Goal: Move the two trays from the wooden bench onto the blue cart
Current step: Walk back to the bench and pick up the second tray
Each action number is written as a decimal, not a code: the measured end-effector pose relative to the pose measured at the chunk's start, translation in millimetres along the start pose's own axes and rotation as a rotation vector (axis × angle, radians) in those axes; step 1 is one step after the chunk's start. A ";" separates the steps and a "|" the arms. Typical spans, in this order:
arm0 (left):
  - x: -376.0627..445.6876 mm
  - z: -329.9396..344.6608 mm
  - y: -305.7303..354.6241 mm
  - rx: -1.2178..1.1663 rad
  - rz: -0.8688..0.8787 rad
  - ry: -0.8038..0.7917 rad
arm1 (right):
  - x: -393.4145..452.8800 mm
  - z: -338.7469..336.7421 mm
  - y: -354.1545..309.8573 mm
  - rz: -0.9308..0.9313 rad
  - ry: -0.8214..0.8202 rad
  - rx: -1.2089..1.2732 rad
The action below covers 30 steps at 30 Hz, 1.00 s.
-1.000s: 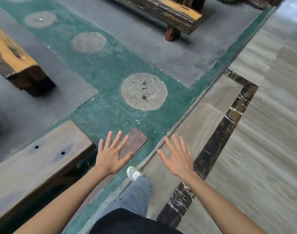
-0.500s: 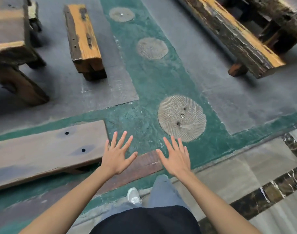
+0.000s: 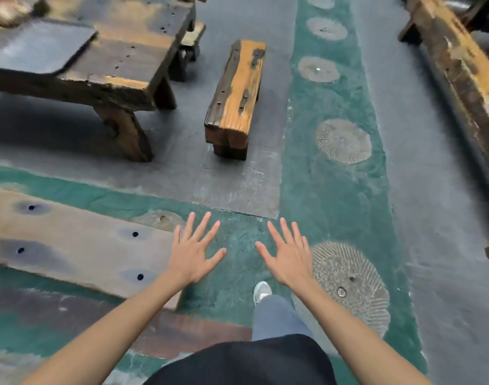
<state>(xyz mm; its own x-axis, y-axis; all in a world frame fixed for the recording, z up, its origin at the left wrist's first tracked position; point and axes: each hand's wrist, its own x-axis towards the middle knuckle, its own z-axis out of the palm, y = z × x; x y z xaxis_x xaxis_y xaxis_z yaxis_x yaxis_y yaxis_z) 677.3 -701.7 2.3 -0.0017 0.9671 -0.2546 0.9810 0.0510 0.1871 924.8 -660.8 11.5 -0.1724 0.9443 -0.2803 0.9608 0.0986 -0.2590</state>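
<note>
Both hands, the left hand and right hand, spread empty above the green floor strip beside a pale plank bench. One dark tray, possibly, lies on the far wooden table; no blue cart shows. Low benches crowd the walkway, a likely trip hazard once trays block the view.

A long plank bench lies at the left. Beyond it stands a table bearing a flat tray, a short bench to its right, and another bench far right.
</note>
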 end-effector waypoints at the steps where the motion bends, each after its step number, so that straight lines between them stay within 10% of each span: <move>1: 13.8 -5.6 6.1 -0.014 -0.039 0.017 | 19.0 -11.5 4.1 -0.034 -0.006 -0.009; 12: 102.6 -52.2 12.1 -0.141 -0.393 0.149 | 186.4 -80.4 -12.8 -0.389 -0.101 -0.091; 30: 309.9 -140.3 -181.2 -0.238 -0.639 0.298 | 483.6 -103.2 -241.4 -0.723 -0.157 -0.255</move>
<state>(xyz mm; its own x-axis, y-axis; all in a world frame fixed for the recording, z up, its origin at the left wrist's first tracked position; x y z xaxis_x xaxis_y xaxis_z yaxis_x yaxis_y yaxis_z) 471.8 -376.2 22.7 -0.6438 0.7556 -0.1208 0.7025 0.6463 0.2980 631.8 -195.6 33.8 -0.7849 0.5645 -0.2556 0.6152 0.7592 -0.2124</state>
